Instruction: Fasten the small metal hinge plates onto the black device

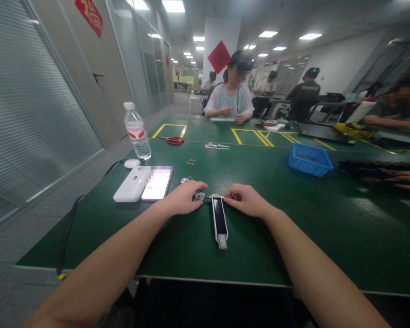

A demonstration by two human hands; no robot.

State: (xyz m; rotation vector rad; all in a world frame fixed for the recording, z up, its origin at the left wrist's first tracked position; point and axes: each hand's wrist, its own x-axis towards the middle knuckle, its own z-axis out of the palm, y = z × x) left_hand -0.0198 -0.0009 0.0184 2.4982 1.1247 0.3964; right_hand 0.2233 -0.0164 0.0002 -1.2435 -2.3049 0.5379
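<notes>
A slim white-framed device with a dark face (219, 216) lies on the green table between my hands, its pale end piece toward me. My left hand (187, 197) is closed round a small metallic piece (200, 196) beside the device's far end, thumb and finger on either side of it. From that piece a thin rod runs to the top of the device. My right hand (244, 199) pinches at the right side of the same end, fingers bent together; what lies between the fingertips is too small to name. More small metallic parts (186, 180) rest just beyond my left hand.
A lit phone (157, 183), a white case (129, 184) and a water bottle (137, 132) stand at the left. Red scissors (175, 140), small rings (191, 161) and white strips (217, 146) lie farther back. A blue bin (310, 159) is at the right; a person (230, 98) sits opposite.
</notes>
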